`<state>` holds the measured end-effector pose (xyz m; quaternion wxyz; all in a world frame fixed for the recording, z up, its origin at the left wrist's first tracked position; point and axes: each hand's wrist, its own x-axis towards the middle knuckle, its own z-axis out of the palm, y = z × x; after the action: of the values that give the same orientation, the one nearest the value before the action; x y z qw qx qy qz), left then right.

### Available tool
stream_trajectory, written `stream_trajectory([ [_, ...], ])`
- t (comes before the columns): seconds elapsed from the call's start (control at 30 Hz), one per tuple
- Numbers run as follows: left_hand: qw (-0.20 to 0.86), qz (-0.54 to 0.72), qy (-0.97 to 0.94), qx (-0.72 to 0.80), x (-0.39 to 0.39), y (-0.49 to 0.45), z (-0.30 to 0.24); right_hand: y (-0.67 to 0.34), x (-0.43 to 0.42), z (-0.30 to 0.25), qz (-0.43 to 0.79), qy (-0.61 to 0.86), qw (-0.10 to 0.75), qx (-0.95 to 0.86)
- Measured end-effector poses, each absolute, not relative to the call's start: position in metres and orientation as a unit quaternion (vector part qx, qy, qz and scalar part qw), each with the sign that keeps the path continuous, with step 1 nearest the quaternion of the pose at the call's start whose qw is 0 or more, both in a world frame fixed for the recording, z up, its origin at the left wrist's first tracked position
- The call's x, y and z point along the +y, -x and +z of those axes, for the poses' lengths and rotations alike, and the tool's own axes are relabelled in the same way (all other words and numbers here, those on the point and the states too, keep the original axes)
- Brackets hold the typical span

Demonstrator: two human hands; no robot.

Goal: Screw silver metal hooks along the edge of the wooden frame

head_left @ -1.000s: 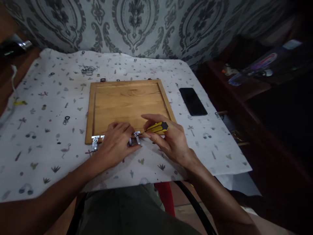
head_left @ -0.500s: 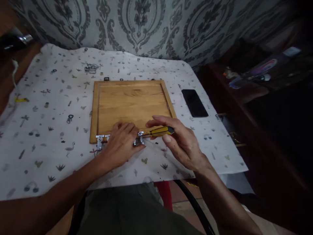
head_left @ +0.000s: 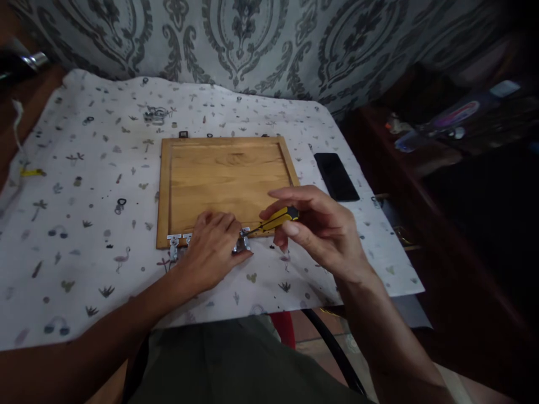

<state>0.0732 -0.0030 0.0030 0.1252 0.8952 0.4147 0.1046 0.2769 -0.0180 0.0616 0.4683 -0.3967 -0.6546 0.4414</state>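
Observation:
A wooden panel point(head_left: 223, 179) lies flat on the patterned tablecloth point(head_left: 76, 224). Metal hinges point(head_left: 173, 242) stick out along its near edge. My left hand point(head_left: 213, 249) rests on that edge, fingers pressed over a hinge point(head_left: 243, 242). My right hand point(head_left: 324, 230) pinches a yellow and black screwdriver point(head_left: 278, 219), which slants down to the left with its tip at the hinge by my left fingers.
A black phone point(head_left: 336, 176) lies right of the panel. Small metal parts point(head_left: 155, 115) sit at the far side of the cloth. A dark wooden shelf point(head_left: 421, 157) with clutter stands to the right. Patterned wall behind.
My right hand has lifted and shifted a little right, tilting the screwdriver handle upward. The left hand stays on the hinge. The view has drifted slightly.

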Motion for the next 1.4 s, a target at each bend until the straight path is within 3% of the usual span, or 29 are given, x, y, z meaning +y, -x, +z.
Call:
stream_trajectory([
  [0.37,0.118,0.106,-0.899,0.408,-0.003,-0.073,0.002,-0.27,-0.02,0.058,0.367,0.424,0.504,-0.657],
  [0.6,0.118,0.116,-0.896,0.411,-0.004,-0.073,0.003,-0.268,-0.023,0.055,0.267,0.424,0.6,-0.623],
  [1.4,0.118,0.102,-0.897,0.414,-0.004,-0.074,0.003,-0.265,-0.013,0.046,0.316,0.421,0.544,-0.653],
])
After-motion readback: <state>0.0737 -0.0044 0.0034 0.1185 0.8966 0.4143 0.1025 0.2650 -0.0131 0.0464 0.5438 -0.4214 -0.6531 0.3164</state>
